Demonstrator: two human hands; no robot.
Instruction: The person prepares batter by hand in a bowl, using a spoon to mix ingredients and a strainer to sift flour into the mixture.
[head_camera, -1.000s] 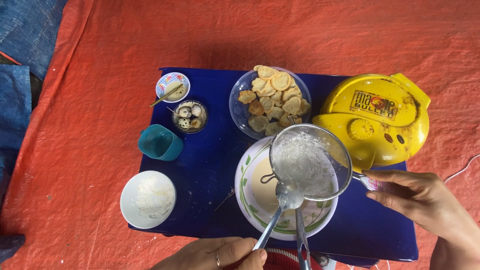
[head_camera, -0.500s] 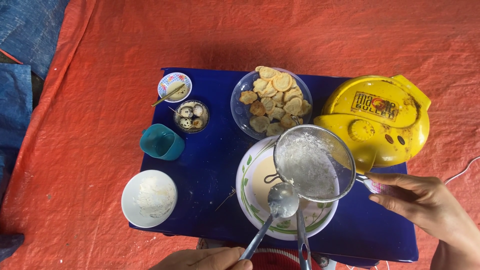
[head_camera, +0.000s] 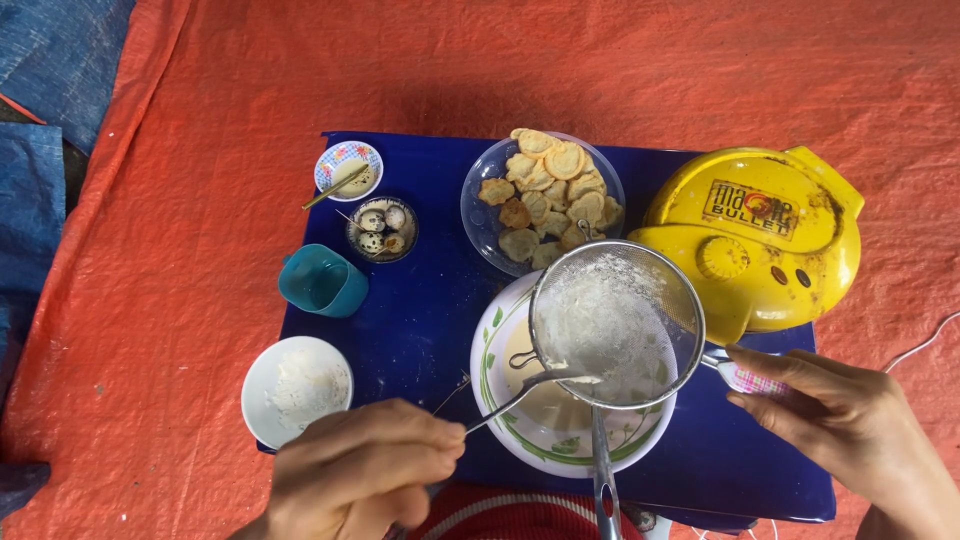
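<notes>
My right hand (head_camera: 845, 425) grips the handle of a round metal sieve (head_camera: 616, 322) holding white flour, held over a large white bowl (head_camera: 500, 400) with a green leaf pattern. My left hand (head_camera: 360, 475) holds a metal spoon (head_camera: 520, 392) whose bowl reaches under the sieve's near edge, over the batter in the bowl. A second metal utensil handle (head_camera: 600, 470) sticks out of the bowl toward me.
On the low blue table (head_camera: 420, 330) stand a small white bowl of flour (head_camera: 296, 388), a teal cup (head_camera: 322, 280), a little dish of speckled eggs (head_camera: 381, 230), a small patterned saucer (head_camera: 348, 168), a glass bowl of small cakes (head_camera: 545, 195) and a yellow lidded appliance (head_camera: 755, 235). An orange tarp (head_camera: 200, 200) lies underneath.
My left hand has risen into view and tilted the spoon, its bowl sliding under the sieve's edge. The sieve stays over the large bowl in my right hand.
</notes>
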